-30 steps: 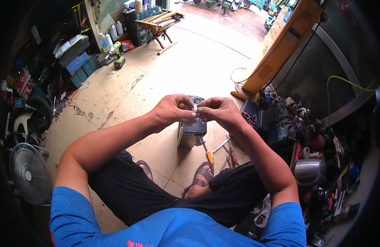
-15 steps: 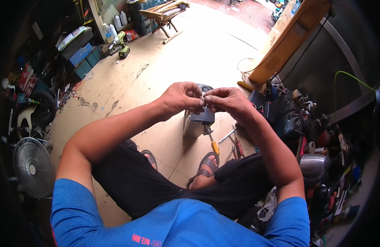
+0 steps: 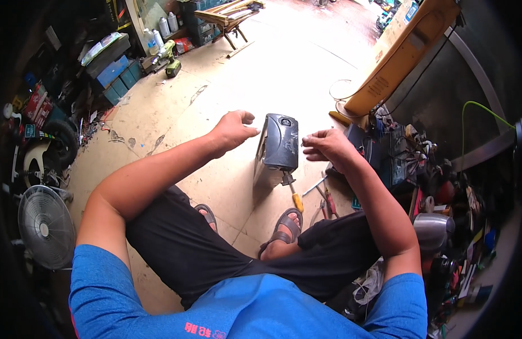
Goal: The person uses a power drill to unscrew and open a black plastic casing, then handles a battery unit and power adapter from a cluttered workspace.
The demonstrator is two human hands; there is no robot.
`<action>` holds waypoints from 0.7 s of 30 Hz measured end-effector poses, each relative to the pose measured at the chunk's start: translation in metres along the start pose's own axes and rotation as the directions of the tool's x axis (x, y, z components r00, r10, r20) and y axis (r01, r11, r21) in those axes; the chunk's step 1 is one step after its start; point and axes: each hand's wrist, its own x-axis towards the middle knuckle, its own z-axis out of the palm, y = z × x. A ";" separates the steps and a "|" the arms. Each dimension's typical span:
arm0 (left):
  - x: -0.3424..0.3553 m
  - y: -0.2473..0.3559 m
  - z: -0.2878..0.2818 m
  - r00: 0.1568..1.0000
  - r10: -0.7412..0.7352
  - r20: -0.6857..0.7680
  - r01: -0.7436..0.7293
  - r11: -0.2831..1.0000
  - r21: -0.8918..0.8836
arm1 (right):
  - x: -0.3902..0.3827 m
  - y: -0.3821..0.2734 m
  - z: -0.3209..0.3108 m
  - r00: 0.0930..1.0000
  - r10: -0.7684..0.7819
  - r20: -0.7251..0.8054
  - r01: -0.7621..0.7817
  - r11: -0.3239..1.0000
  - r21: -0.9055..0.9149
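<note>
A dark grey box-like case (image 3: pixel 281 148) stands upright on the floor in front of me, with a round fitting near its far end. My left hand (image 3: pixel 234 134) hovers left of the case, thumb and fingers apart, holding nothing that I can see. To the right of the case is my right hand (image 3: pixel 327 148), its thumb and forefinger pressed together; whatever lies between the tips is too small to name. Neither hand touches the case. At its near end, a yellow-handled screwdriver (image 3: pixel 296 201) points toward a small metal part (image 3: pixel 287 178).
Red-handled pliers (image 3: pixel 331 202) lie by my sandalled foot (image 3: pixel 286 229). A green cordless drill (image 3: pixel 169 61) stands far left, near a wooden rack (image 3: pixel 224 18). A fan (image 3: pixel 44 229) is at left. Clutter and a metal pot (image 3: pixel 433 229) line the right side.
My hands were together above the case, fingertips meeting. They have parted, left hand leftward and right hand rightward, uncovering the case. The left fingers have opened.
</note>
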 end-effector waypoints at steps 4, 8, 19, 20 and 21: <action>-0.005 -0.007 0.012 0.985 -0.111 0.134 0.100 0.992 0.083 | 0.003 0.010 0.007 0.990 0.054 0.130 -0.052 0.999 -0.017; -0.017 0.003 0.037 0.956 -0.108 0.271 0.112 0.994 0.002 | -0.001 0.005 0.015 0.987 0.057 0.149 -0.059 0.998 0.010; 0.016 -0.019 0.008 0.950 -0.013 0.310 0.077 0.978 -0.195 | 0.002 0.014 0.064 0.969 -0.043 0.244 -0.056 0.923 0.382; 0.022 -0.025 0.003 0.958 0.021 0.285 0.014 0.993 -0.119 | 0.001 0.014 0.072 0.961 -0.037 0.274 -0.075 0.919 0.387; 0.027 -0.030 -0.003 0.964 0.055 0.260 -0.047 0.998 -0.040 | 0.001 0.014 0.079 0.958 -0.035 0.283 -0.081 0.918 0.387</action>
